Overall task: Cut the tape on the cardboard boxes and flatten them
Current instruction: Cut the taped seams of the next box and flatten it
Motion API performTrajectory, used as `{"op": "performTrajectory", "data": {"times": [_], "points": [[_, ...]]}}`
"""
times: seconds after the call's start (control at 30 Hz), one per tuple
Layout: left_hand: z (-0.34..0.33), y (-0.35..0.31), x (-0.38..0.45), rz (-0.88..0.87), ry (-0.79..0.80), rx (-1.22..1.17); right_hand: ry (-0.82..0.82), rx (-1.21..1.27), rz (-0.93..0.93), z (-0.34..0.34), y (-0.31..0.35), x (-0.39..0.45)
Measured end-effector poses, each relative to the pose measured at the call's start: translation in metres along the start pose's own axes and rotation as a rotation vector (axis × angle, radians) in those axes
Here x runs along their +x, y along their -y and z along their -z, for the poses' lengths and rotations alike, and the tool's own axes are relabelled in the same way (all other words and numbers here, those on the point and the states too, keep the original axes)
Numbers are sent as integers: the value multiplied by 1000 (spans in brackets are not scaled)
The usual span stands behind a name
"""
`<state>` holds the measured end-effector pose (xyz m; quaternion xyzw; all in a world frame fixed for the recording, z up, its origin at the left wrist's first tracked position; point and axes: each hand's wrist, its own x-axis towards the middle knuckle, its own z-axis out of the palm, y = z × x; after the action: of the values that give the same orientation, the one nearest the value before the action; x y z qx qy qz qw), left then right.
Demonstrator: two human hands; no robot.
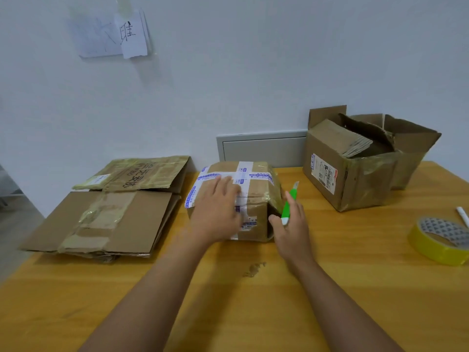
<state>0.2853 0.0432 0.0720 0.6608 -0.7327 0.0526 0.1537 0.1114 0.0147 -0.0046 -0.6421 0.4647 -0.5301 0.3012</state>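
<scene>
A small taped cardboard box (256, 196) with white and blue printed tape sits at the middle of the wooden table (330, 275). My left hand (218, 212) lies flat on its top and near face, fingers straight. My right hand (291, 224) holds a green utility knife (289, 201) just right of the box, blade end pointing up and away. Flattened boxes (106, 219) lie stacked at the left. A larger open box (360, 163) with torn flaps stands at the back right.
A roll of yellow tape (441, 240) lies near the table's right edge, with a white pen (463, 215) behind it. A grey wall panel (261, 148) sits behind the small box. Papers (114, 34) hang on the wall. The floor shows at far left.
</scene>
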Motion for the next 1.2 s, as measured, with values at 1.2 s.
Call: {"op": "performTrajectory", "data": {"times": [1.2], "points": [[-48,23,-12,-95,-574,-256,-109,-512,-132,-20,3,42]]}}
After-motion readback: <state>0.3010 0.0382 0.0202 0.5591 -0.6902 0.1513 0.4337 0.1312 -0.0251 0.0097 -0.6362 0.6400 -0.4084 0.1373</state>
